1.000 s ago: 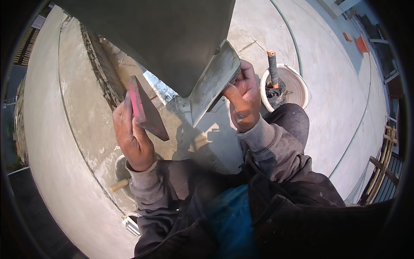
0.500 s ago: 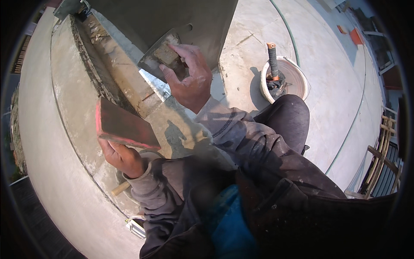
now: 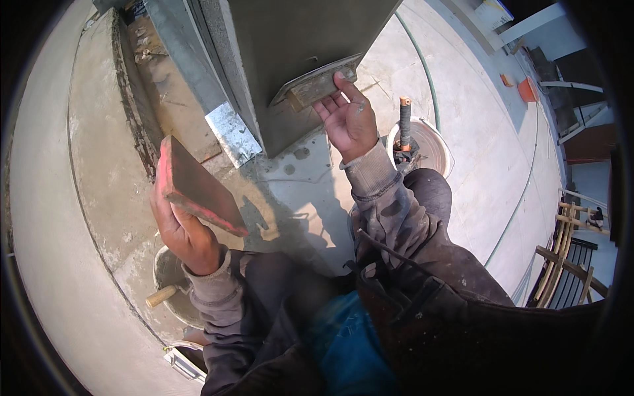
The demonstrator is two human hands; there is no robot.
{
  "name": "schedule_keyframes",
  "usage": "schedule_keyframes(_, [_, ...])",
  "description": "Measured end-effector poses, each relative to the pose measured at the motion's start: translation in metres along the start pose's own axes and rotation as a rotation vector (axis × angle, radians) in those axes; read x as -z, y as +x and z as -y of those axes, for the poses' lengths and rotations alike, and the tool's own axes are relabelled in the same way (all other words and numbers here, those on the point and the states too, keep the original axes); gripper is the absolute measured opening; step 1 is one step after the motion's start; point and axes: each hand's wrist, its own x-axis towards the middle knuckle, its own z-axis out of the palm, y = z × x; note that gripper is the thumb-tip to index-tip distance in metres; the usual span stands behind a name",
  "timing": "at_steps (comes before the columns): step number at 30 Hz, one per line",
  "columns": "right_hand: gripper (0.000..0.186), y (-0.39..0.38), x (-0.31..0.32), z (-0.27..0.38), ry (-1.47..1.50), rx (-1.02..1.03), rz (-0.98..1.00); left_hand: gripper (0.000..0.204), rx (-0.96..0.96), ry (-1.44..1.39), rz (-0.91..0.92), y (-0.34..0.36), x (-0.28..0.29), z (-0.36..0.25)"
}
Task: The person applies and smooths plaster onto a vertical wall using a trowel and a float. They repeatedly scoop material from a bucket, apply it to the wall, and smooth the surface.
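My right hand is closed around the wooden handle of a plastering trowel. The trowel's flat blade lies against the smooth grey face of a plastered column. On the left, my left hand grips a red-edged plasterer's float from below, its broad dark face tilted up. Part of that hand's grip is hidden behind the float. By the column's foot a pale metal plate rests on the ground, smeared with plaster.
A white bucket stands right of my knee, holding a tool with a black and orange handle. Beside my left forearm is another bucket with a wooden handle sticking out. A green hose crosses the concrete floor.
My right hand has moved right with the trowel, turning so the palm side shows and the blade lies nearer level. My left hand still holds the float, now tilted more steeply. The view has shifted.
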Motion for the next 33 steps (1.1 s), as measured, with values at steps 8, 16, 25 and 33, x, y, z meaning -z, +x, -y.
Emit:
schedule_keyframes(8, [0.043,-0.043,-0.113,0.090,-0.050,0.126,0.201,0.043,0.020,-0.028,0.040,0.003,0.000,-0.008])
schedule_keyframes(16, [0.034,-0.062,-0.054,0.050,0.078,0.199,0.109,0.039,0.026,-0.020,-0.001,-0.001,0.007,-0.001])
schedule_keyframes(25, [0.024,-0.004,0.070,-0.081,0.017,-0.130,-0.152,0.040,-0.007,-0.071,-0.005,0.001,0.000,-0.009])
schedule_keyframes(33, [0.024,-0.019,0.002,-0.040,0.061,-0.103,-0.118,0.039,-0.025,-0.042,-0.005,0.004,0.007,-0.005])
